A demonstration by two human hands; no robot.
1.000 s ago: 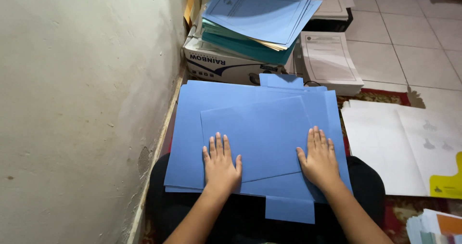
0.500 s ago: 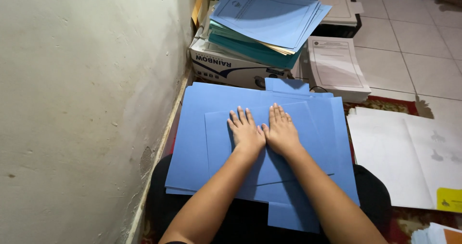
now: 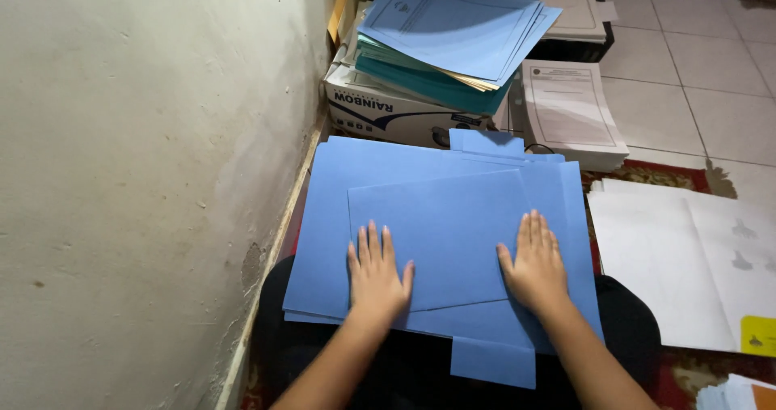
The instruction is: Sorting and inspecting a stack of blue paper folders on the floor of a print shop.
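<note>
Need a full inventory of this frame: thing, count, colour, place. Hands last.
blue sheets: several overlapping, blue, on the lap, centre.
box: one, white, beyond the sheets by the wall.
folder stack: one pile, blue over teal, on the box.
printed papers: one pile, white, on the floor right of the box.
black tray: one, black, holding pale papers, top.
white sheets: a few, white with a yellow corner, on the right.
wall: off-white, on the left.
floor tiles: pale, top right.
left hand: flat on the top blue sheet, fingers spread.
right hand: flat on the same sheet, near its right edge.
</note>
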